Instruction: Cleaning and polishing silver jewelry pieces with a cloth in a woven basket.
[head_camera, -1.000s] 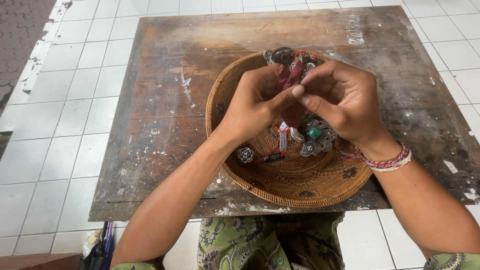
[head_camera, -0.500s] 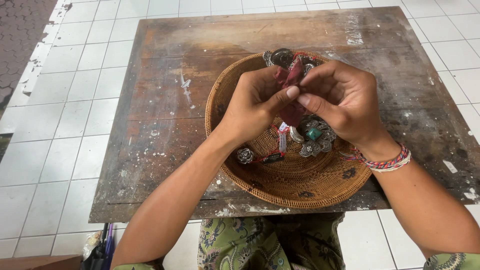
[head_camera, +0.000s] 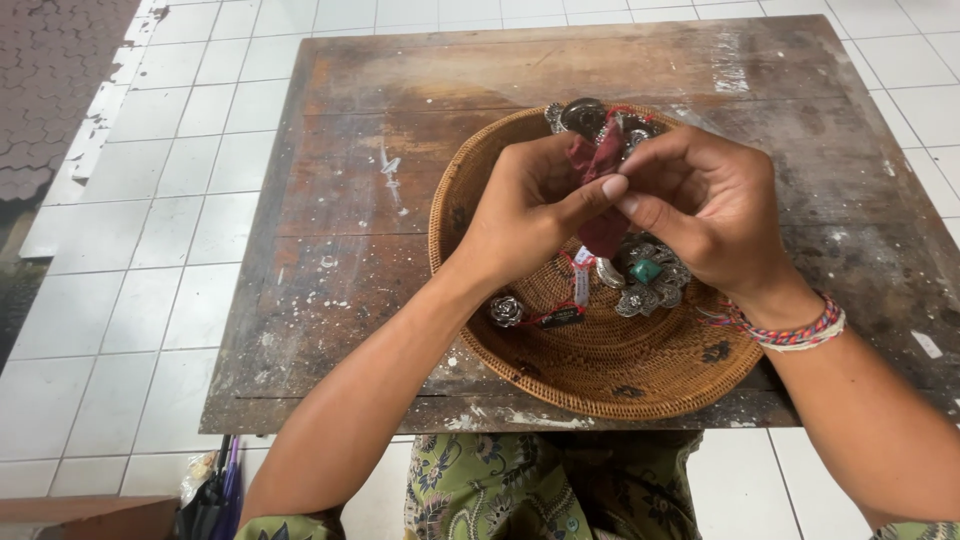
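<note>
I see a dark red cloth pinched between both hands directly above the woven basket. My left hand closes its grip on the cloth with the thumb pressed across it; my right hand holds a narrow grip on the same cloth. Inside the basket lie silver ornaments, 1 with a green stone. The basket sits on a worn wooden tabletop.

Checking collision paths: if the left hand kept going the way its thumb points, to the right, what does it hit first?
Most likely the right hand: the left hand has its thumb tip already at the right fingertips, pinching a dark red cloth between them, above the woven basket. Depth unclear, but no gap is visible.
</note>
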